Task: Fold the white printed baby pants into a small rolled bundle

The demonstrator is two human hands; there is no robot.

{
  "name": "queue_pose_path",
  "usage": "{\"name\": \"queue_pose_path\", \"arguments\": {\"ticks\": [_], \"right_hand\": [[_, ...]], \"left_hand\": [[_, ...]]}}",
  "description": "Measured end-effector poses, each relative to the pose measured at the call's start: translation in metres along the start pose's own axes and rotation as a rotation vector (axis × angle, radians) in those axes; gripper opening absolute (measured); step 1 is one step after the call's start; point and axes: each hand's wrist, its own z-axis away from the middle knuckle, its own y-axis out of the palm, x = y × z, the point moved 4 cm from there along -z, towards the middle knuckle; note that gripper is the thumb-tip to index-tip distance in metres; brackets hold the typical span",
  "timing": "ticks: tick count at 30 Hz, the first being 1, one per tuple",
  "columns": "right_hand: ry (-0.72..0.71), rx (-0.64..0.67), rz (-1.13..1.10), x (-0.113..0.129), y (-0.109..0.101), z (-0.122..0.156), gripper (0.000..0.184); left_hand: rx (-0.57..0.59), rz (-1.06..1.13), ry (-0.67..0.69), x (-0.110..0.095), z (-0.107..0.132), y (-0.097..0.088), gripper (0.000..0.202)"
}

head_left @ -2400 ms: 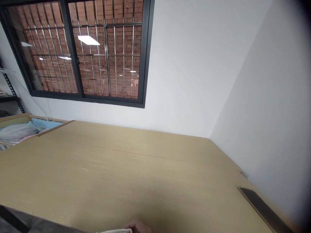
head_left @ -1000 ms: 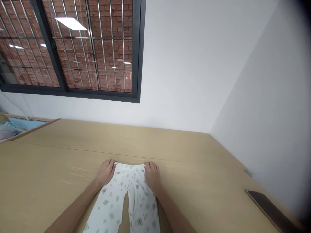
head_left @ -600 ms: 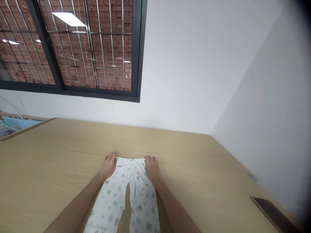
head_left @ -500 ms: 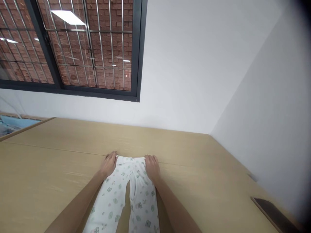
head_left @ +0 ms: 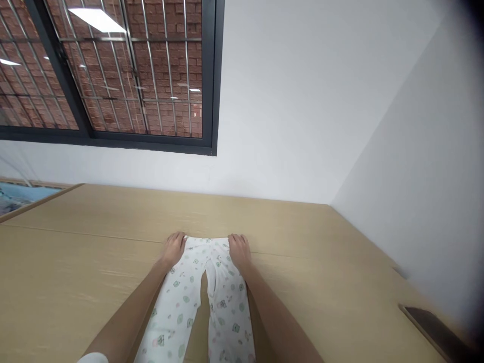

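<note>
A pair of small white pants printed with green and pink figures lies on the wooden surface, waistband away from me, legs running toward me past the lower edge. My left hand grips the left corner of the waistband, fingers curled over it. At the opposite corner, my right hand holds the waistband in the same way. Between both hands the waistband is stretched nearly straight. The fingertips are partly hidden in the cloth, and the leg ends are out of view.
The light wooden surface has a seam across it and meets a white wall. Above is a dark-framed window with metal bars. A dark flat object lies at right. Something blue shows beyond the left edge.
Both hands and the waistband have shifted slightly away from me and to the right. More of the pants lies stretched out, and a white sleeve edge now shows at lower left.
</note>
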Motion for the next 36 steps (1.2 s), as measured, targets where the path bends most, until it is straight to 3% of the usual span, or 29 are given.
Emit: {"name": "queue_pose_path", "arguments": {"ticks": [11,17,19,22,26,29,32,36], "right_hand": [[0.106,-0.001,-0.133,-0.009,0.005,-0.001,0.03],[0.129,-0.004,-0.202,-0.012,0.004,-0.003,0.026],[0.119,-0.005,-0.226,-0.012,0.004,-0.004,0.027],[0.11,-0.007,-0.257,-0.014,0.005,-0.005,0.029],[0.125,-0.013,-0.282,-0.016,0.01,-0.007,0.032],[0.138,-0.016,-0.293,-0.018,0.011,-0.006,0.033],[0.146,-0.016,-0.306,-0.019,0.011,-0.005,0.033],[0.148,-0.012,-0.337,-0.019,0.01,-0.004,0.029]], "left_hand": [[-0.006,0.143,-0.046,0.007,-0.003,-0.002,0.027],[0.003,0.217,-0.117,-0.009,-0.01,-0.024,0.024],[0.002,0.229,-0.112,-0.031,-0.005,-0.039,0.024],[0.084,0.268,-0.027,-0.085,0.025,-0.062,0.023],[0.4,0.333,0.168,-0.175,0.106,-0.073,0.024],[0.593,0.289,0.3,-0.226,0.168,-0.063,0.032],[0.702,0.165,0.375,-0.252,0.203,-0.042,0.042],[0.747,0.113,0.32,-0.259,0.21,-0.025,0.04]]}}
